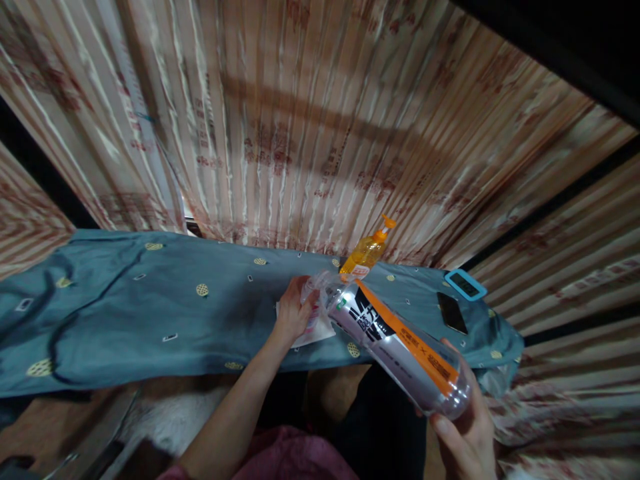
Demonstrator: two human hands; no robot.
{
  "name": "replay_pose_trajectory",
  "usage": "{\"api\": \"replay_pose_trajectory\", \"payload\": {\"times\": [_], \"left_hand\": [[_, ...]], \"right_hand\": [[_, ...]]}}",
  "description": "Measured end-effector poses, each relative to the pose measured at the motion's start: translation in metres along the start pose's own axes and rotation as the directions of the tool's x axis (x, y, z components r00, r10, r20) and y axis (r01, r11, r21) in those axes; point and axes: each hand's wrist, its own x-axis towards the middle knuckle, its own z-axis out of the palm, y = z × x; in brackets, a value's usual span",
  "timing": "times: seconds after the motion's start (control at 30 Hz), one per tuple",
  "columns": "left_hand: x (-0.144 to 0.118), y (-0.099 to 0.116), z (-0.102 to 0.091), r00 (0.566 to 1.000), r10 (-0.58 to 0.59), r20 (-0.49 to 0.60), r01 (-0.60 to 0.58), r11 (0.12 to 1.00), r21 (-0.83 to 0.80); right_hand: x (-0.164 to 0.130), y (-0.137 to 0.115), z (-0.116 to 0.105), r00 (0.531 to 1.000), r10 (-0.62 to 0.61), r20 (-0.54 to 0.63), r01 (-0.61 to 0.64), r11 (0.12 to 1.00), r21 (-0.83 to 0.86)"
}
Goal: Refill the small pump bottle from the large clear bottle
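One large clear bottle (400,350) with a silver-and-orange label is held aslant in front of one pump bottle (367,255). Its long axis is tilted, the neck pointed leftward, close before the pump bottle's foot, and the base turned to the right and toward the wearer. The base is gripped by the right hand (470,427), partly curled round it. One small clear container (316,303) is clasped in the left hand (289,312), fingers bent closed, left of the pump bottle; whether it is touched by the large bottle's neck cannot be told. One white sheet (320,339) is seen below. Right of the pump bottle, one blue-rimmed timer (466,285) and one dark phone (452,313) are placed near the cloth's end. The cloth (125,300) is stretched farthest to the pump bottle's left, giving the widest room; its back edge is bordered by a curtain (310,133) behind the pump bottle, and its front edge is overhung by the large bottle.
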Motion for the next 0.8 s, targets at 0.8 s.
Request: {"api": "replay_pose_trajectory", "payload": {"times": [0.8], "left_hand": [[-0.0007, -0.0020, 0.0022, 1.000, -0.011, -0.005, 0.011, 1.000, -0.010]], "right_hand": [[0.0016, 0.0068, -0.0041, 0.998, -0.070, 0.000, 0.069, 0.996, -0.056]]}}
